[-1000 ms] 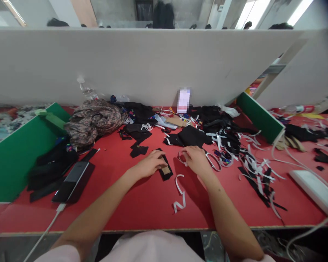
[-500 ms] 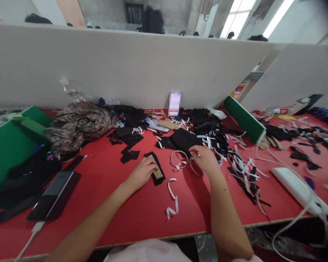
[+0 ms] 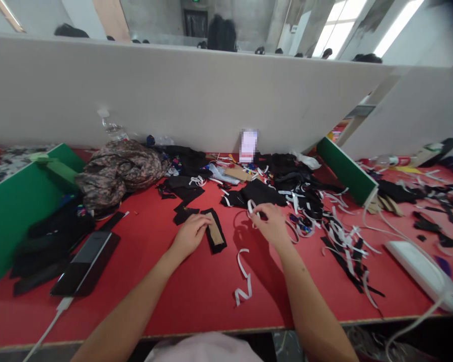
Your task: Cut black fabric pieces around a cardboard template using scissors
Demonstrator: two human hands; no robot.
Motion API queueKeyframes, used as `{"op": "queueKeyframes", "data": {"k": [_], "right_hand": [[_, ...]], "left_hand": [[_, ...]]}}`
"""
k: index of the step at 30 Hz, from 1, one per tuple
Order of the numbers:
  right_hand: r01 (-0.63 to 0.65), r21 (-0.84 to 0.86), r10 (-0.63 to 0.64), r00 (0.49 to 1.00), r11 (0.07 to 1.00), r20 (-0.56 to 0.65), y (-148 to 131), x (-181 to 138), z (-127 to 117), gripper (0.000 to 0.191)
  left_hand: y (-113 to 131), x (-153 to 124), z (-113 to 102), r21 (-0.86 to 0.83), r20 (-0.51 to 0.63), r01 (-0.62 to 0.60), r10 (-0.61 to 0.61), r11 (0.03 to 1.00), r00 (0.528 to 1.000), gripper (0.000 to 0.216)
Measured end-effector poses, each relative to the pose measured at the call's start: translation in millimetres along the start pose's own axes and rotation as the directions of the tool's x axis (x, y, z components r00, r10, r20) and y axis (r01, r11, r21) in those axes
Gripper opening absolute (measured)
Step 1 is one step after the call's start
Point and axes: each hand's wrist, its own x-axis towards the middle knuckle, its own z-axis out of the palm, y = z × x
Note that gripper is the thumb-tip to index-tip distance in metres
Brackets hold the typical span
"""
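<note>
A small tan cardboard strip (image 3: 216, 232) lies on a black fabric piece (image 3: 219, 248) on the red table. My left hand (image 3: 192, 234) rests at the strip's upper left edge, its fingers stretched out and fingertips touching it. My right hand (image 3: 271, 224) pinches a narrow white tape roll (image 3: 250, 206), raised a little above the table. Part of the roll is hidden behind the fingers. Just right of that hand another tape ring (image 3: 293, 233) lies on the table. A curled white paper strip (image 3: 243, 281) lies below, between my two forearms.
Black fabric pieces (image 3: 262, 193) and white strip scraps (image 3: 347, 236) are heaped behind and to the right. At left lie a black phone (image 3: 85, 266) with a cable and a patterned cloth (image 3: 123, 173). Green dividers (image 3: 347, 173) stand at both sides; a white power strip (image 3: 419, 271) sits right.
My right hand has picked the tape roll up off the table and moved slightly left with it. My left hand has slid off the cardboard's middle to its upper left edge.
</note>
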Motion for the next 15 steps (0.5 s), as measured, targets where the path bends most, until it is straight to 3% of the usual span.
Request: {"op": "queueKeyframes", "data": {"k": [2,4,6,7,9,11,15], "right_hand": [[-0.051,0.241,0.095,0.980,0.969,-0.174,2.4,1.4,-6.2,0.018],[-0.097,0.335,0.207,0.928,0.937,-0.310,2.0,0.5,-11.4,0.021],[-0.129,0.211,0.206,0.893,0.969,-0.400,-2.4,-1.6,-13.0,0.018],[-0.118,0.104,0.151,0.900,0.987,-0.408,-6.3,-2.8,-11.4,0.016],[-0.030,-0.081,0.005,0.956,0.996,-0.294,-16.9,-5.4,-2.6,0.013],[0.063,-0.160,-0.072,0.996,0.985,-0.056,-29.7,-8.5,12.2,0.014],[0.195,-0.273,-0.125,0.959,0.942,0.253,-52.5,-16.0,41.0,0.031]], "left_hand": [[-3.5,-0.9,-2.9,0.060,-0.107,0.149,-0.142,0.987,0.984,0.024],[-6.0,-2.3,-5.6,0.129,-0.135,0.293,-0.276,0.947,0.952,0.022],[-6.8,-4.2,-7.1,0.181,-0.108,0.373,-0.359,0.910,0.927,0.019],[-6.4,-5.2,-7.2,0.195,-0.088,0.388,-0.378,0.901,0.922,0.018],[-4.6,-6.7,-6.0,0.206,-0.051,0.397,-0.395,0.895,0.917,0.018],[-2.4,-7.2,-3.6,0.203,-0.015,0.396,-0.401,0.896,0.916,0.018],[1.4,-6.5,0.9,0.152,0.037,0.388,-0.397,0.909,0.917,0.018]]}}
